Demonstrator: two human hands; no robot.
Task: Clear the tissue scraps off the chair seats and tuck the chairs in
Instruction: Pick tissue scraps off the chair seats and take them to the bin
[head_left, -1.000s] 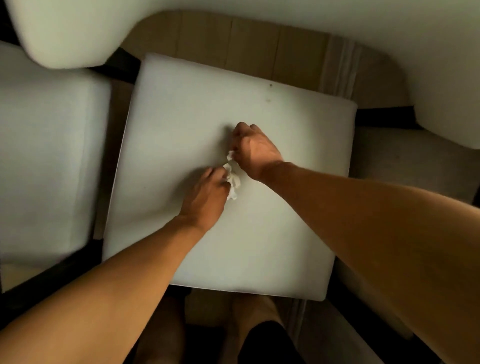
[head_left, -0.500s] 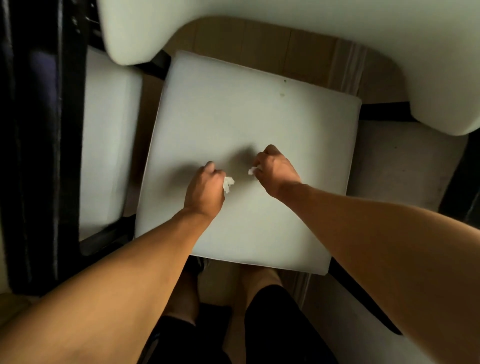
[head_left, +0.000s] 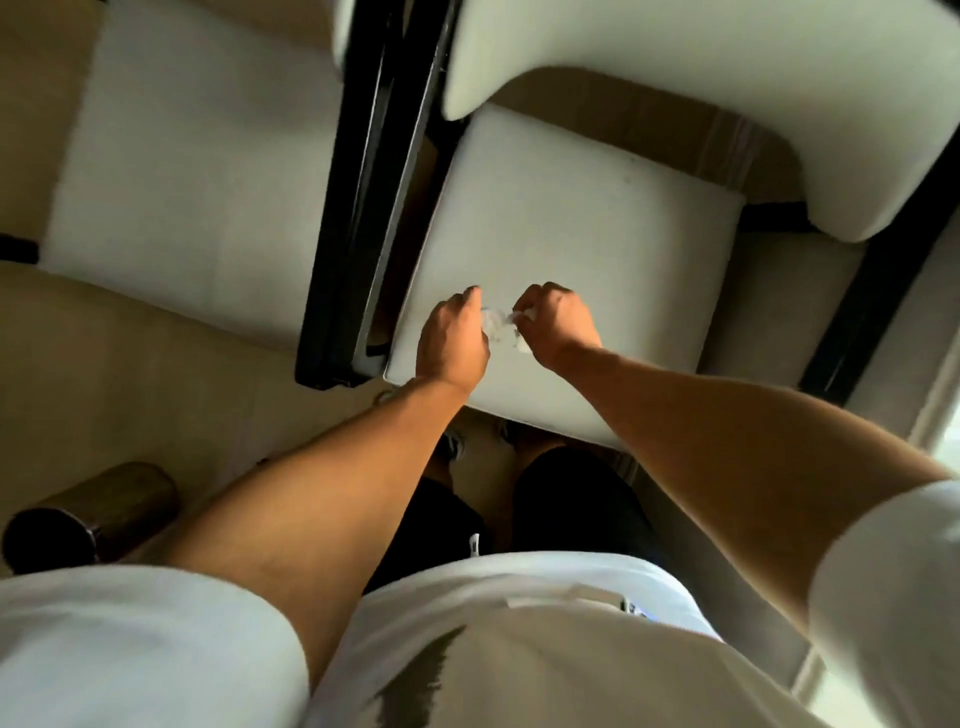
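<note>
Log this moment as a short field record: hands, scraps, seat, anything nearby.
left hand: grips a white crumpled tissue scrap
right hand: grips tissue too
near white cushioned chair seat: no loose scraps visible
second white chair seat: left of it, past a black frame
dark cylindrical bin: on floor, lower left

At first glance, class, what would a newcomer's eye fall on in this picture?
Two bare hands, the left hand and the right hand, meet at centre frame, each gripping white tissue scraps above the pale chair seat. A glossy black chair frame cuts steeply past on the left, and a dark cylinder lies on the floor at lower left.
</note>
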